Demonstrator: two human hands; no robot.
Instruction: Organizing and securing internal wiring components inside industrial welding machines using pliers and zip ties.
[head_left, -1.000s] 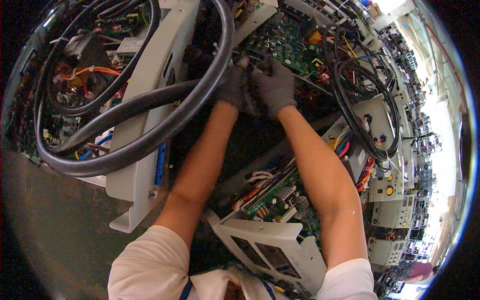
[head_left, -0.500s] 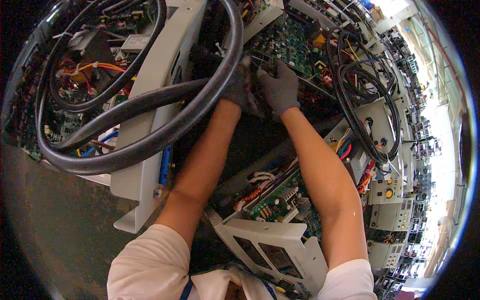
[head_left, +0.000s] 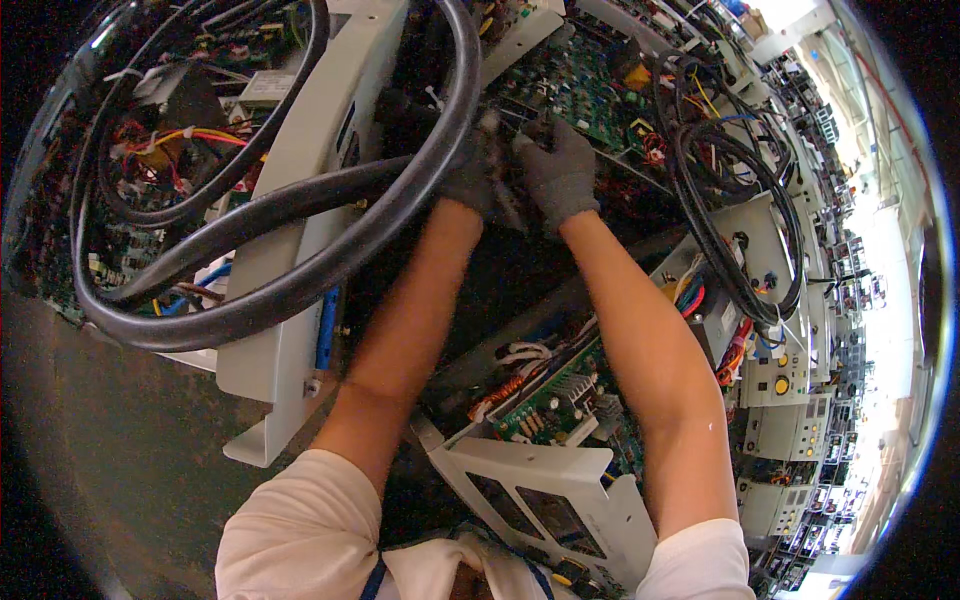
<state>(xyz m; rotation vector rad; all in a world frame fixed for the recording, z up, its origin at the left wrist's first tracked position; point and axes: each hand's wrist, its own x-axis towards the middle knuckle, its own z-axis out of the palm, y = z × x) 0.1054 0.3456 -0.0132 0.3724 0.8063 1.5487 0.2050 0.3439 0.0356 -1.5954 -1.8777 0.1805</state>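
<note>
Both my hands wear dark grey gloves and reach forward into a dark gap between open machine housings. My left hand is partly behind a thick black cable, and its fingers are lost in shadow. Beside it, my right hand is bent at the fingers, next to the edge of a green circuit board. A dark, blurred thing lies between the two hands; its kind cannot be made out. Whether either hand grips it is hidden.
A white metal panel stands left, the thick cable looped over it. Below my right forearm is an open white housing with a small green board. Coiled black cables hang at right, beside a row of similar units.
Both hands stay in nearly the same place. My right hand's fingers have shifted slightly, and the view has moved a little.
</note>
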